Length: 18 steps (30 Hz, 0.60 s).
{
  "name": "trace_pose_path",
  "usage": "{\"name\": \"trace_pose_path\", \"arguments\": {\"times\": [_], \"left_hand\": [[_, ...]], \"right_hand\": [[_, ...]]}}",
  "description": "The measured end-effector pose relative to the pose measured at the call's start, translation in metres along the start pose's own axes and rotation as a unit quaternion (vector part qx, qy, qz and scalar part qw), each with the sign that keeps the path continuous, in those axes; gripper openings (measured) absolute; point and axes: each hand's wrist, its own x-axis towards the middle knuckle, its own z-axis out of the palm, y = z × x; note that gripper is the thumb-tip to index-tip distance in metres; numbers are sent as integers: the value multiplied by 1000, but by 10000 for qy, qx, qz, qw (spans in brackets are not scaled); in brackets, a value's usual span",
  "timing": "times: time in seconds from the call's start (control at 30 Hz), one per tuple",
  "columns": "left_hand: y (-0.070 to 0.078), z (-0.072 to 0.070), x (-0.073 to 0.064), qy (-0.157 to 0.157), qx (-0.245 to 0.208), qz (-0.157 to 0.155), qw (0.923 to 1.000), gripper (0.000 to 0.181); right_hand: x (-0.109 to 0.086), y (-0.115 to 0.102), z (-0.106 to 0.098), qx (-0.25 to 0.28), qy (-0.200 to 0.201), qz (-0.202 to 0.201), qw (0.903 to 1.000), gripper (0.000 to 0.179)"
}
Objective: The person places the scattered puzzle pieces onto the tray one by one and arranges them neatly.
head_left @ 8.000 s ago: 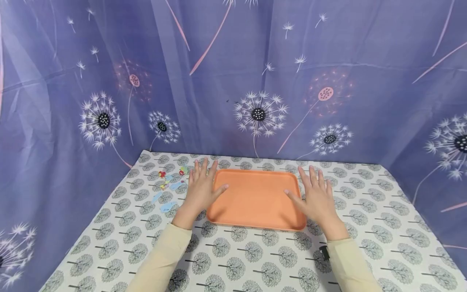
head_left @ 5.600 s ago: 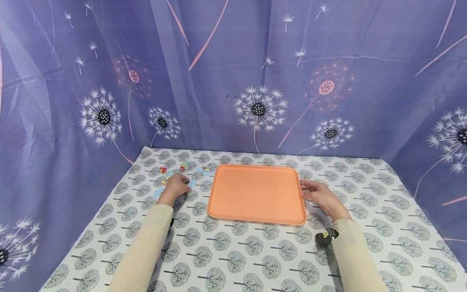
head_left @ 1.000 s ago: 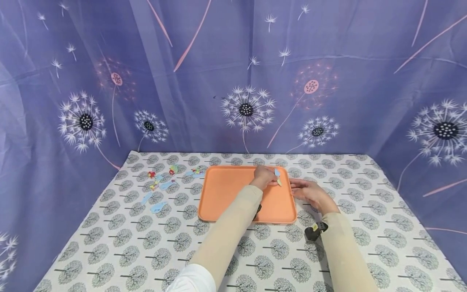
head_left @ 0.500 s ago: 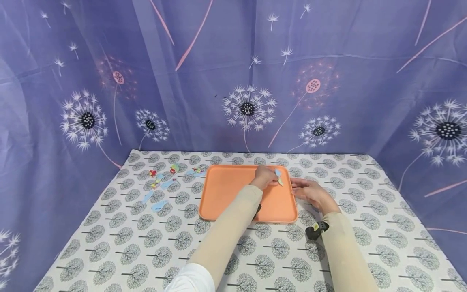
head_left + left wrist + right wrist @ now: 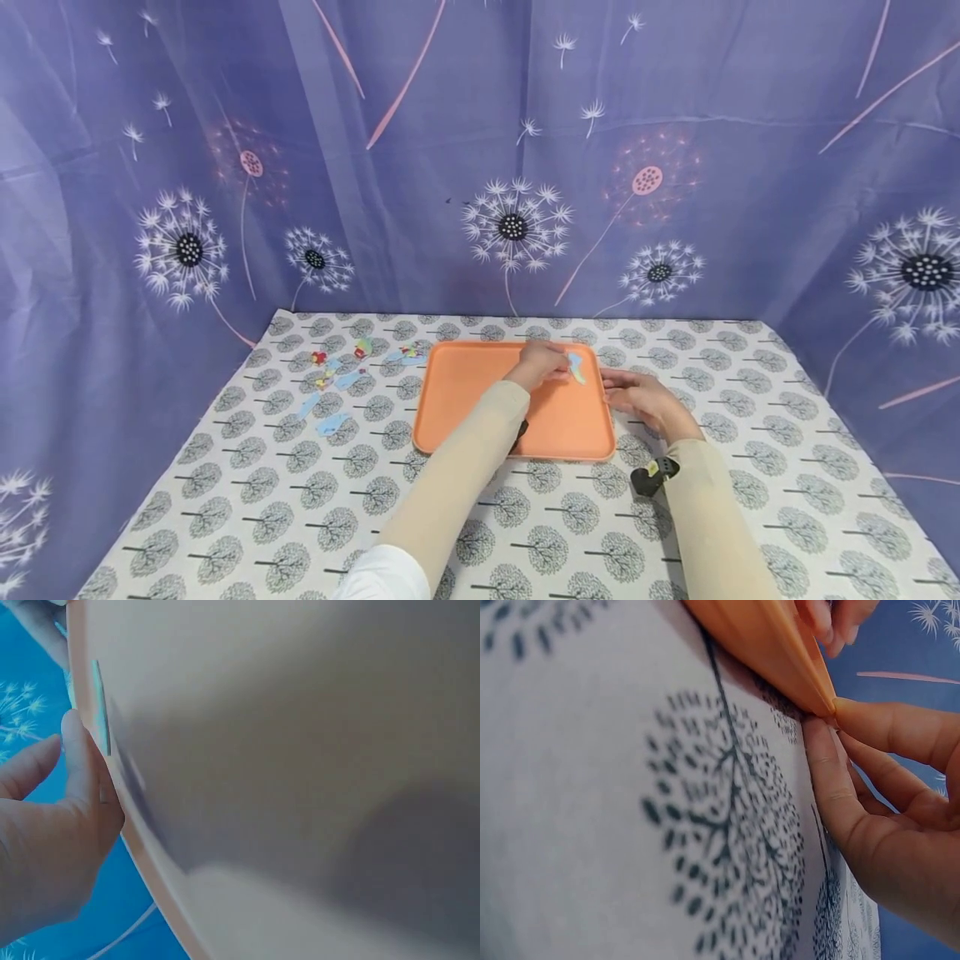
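Orange tray [image 5: 558, 429] on the patterned counter [image 5: 300, 517]; a blue-green piece [image 5: 577, 367] lies inside it toward two o'clock. The left hand [image 5: 537, 365], thumb and forefinger parted, is just beside that piece; the right hand [image 5: 645, 402] pinches the tray's three-o'clock rim.

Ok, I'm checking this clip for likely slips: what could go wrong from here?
The left hand is right beside the blue-green piece, so drawing back might knock it askew.
The right hand pinches the tray at its right edge; a tug could make that piece slide.
The loose pieces left of the tray lie close together; picking one up might disturb others.
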Motion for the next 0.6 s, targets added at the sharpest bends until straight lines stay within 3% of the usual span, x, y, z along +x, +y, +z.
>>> {"name": "trace_pose_path", "arguments": {"times": [0.27,0.6], "left_hand": [[6,-28,-5,-458,-28,287,9985,30],[16,-67,-6,-963,-477,599,9924,32]], "right_hand": [[1,2,0,112,26,-65,9999,63],[1,2,0,1,48,-45,10000,62]]}}
